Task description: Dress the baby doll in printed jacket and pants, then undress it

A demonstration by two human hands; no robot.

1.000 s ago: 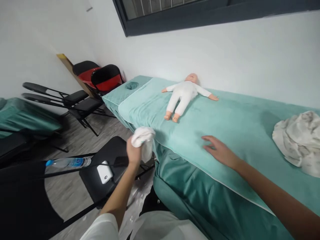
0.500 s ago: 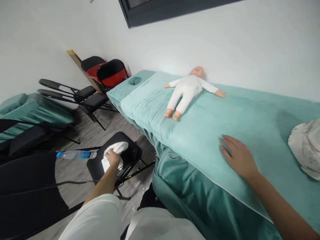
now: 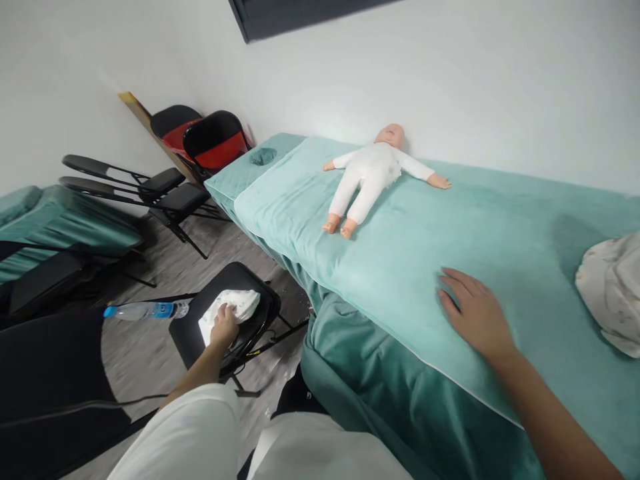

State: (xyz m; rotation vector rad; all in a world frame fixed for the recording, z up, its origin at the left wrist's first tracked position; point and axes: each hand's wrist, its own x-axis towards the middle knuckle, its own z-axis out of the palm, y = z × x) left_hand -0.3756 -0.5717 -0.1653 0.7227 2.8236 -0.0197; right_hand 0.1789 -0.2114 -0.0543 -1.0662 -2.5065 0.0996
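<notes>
On the black folding chair (image 3: 186,337) at lower left lies a white folded diaper (image 3: 244,303) with a faint print. My left hand (image 3: 223,327) reaches down to it, fingers bent over its near edge and gripping it. The thumb side is partly hidden. My right hand (image 3: 477,317) rests flat on the green massage bed (image 3: 500,220), fingers stretched out and holding nothing. Farther back on the bed, a baby doll (image 3: 373,167) in a white body suit lies on its back, arms spread, feet toward me.
A plastic water bottle (image 3: 145,311) lies on its side by the chair seat's left edge. A whitish cloth bundle (image 3: 613,293) sits on the bed at right. More folding chairs (image 3: 215,143) stand beyond the bed's far end. Another green-covered bed (image 3: 75,217) is at left.
My left hand has shifted to the near side of the diaper, which now lies flatter with more of its print showing. My right hand stays on the bed. The view has shifted slightly.
</notes>
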